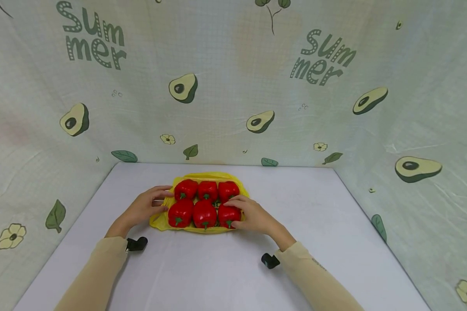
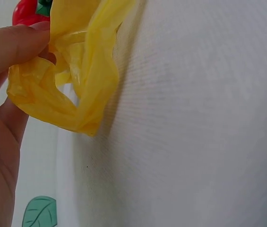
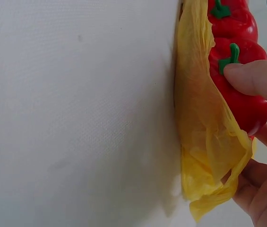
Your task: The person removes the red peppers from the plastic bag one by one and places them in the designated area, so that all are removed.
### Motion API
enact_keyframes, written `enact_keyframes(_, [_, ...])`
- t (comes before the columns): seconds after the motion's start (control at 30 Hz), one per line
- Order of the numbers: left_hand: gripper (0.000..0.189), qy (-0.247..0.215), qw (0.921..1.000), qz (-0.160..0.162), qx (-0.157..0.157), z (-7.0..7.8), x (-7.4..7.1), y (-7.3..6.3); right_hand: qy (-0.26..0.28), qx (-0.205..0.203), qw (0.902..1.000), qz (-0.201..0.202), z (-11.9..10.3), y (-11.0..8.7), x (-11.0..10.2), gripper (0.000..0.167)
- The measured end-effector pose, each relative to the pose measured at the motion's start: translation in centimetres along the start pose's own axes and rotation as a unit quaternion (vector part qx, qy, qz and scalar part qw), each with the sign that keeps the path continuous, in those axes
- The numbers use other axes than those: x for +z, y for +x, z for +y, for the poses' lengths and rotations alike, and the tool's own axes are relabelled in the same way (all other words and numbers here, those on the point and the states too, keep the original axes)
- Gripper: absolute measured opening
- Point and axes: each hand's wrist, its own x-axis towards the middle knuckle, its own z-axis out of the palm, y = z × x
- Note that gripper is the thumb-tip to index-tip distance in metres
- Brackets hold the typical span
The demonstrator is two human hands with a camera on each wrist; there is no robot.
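Note:
Several red bell peppers [image 1: 204, 213] with green stems sit in two rows inside a yellow plastic bag [image 1: 208, 176], whose edges surround them. My left hand [image 1: 144, 207] is at the bag's left side, its fingers spread and fairly straight, fingertips right at the yellow film. In the left wrist view a loose loop of the bag [image 2: 83, 94] hangs beside the thumb. With my right hand [image 1: 254, 216] I grip the front right bell pepper [image 3: 242, 101], thumb against its stem and fingers around its far side. Part of that pepper is hidden by the bag.
Everything lies on a white table [image 1: 202, 272]. A pale cloth [image 1: 222, 56] with avocado prints hangs behind it and along both sides. Black wrist cameras show at my left sleeve [image 1: 97, 263] and my right sleeve [image 1: 311, 276].

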Motion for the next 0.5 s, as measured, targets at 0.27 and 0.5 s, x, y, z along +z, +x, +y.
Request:
enact_keyframes(0.27, [0.036, 0.001, 0.9999, 0.008, -0.008, 0.2, 0.2, 0.0, 0.004, -0.001, 0.9999, 0.010, -0.2, 0.0, -0.3, 0.053])
enact_keyframes(0.5, [0.035, -0.004, 0.9999, 0.005, -0.014, 0.1, 0.2, 0.0, 0.019, 0.004, 0.9995, 0.024, -0.3, 0.0, -1.3, 0.054])
